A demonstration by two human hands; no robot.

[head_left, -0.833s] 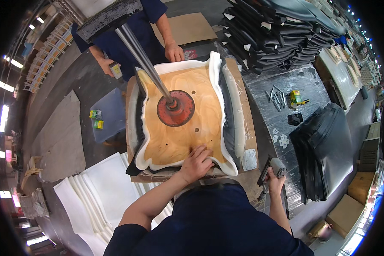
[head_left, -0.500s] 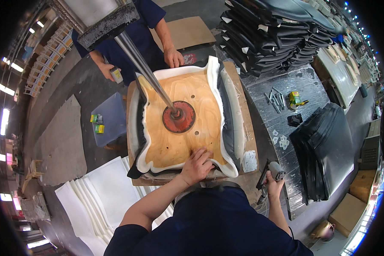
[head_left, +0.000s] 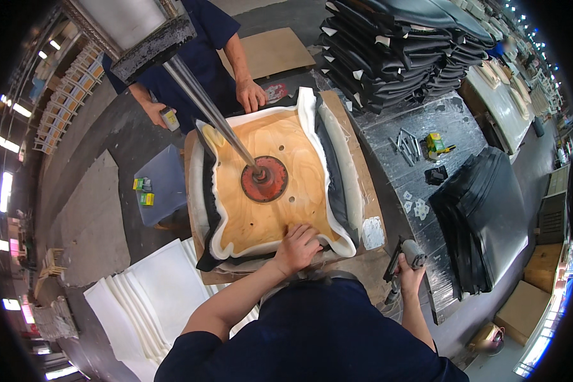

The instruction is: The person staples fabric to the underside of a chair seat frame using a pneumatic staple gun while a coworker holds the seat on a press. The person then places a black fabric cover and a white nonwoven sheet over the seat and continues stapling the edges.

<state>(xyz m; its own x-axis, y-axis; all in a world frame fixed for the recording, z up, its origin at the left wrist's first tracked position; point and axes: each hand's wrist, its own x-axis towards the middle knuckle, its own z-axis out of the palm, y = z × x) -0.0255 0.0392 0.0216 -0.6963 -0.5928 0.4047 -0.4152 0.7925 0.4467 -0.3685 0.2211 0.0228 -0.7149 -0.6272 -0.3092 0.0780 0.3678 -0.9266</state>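
A wooden seat panel (head_left: 267, 219) lies in front of me, with white padding (head_left: 321, 165) and a black cover (head_left: 334, 178) spread around its edges. A red round press foot (head_left: 270, 181) on a steel rod (head_left: 204, 108) rests on the panel's middle. My left hand (head_left: 297, 249) is at the panel's near edge, fingers curled over the padding there; the fingertips are partly hidden. Off to the right, beside the panel, my right hand (head_left: 410, 275) grips a grey staple gun (head_left: 414, 254), held away from the panel.
Opposite me, a co-worker's hand (head_left: 251, 95) touches the far edge; the other holds a yellow-grey tool (head_left: 169, 118). White sheets (head_left: 153, 299) lie at left, a blue bin (head_left: 162, 181) beyond. Black covers (head_left: 395, 57) and black sheets (head_left: 481, 216) stand on the right table (head_left: 388, 127).
My left hand has drawn slightly back toward the near edge, its fingers more curled. The panel and press look slightly shifted with the view. The staple gun stays at the right.
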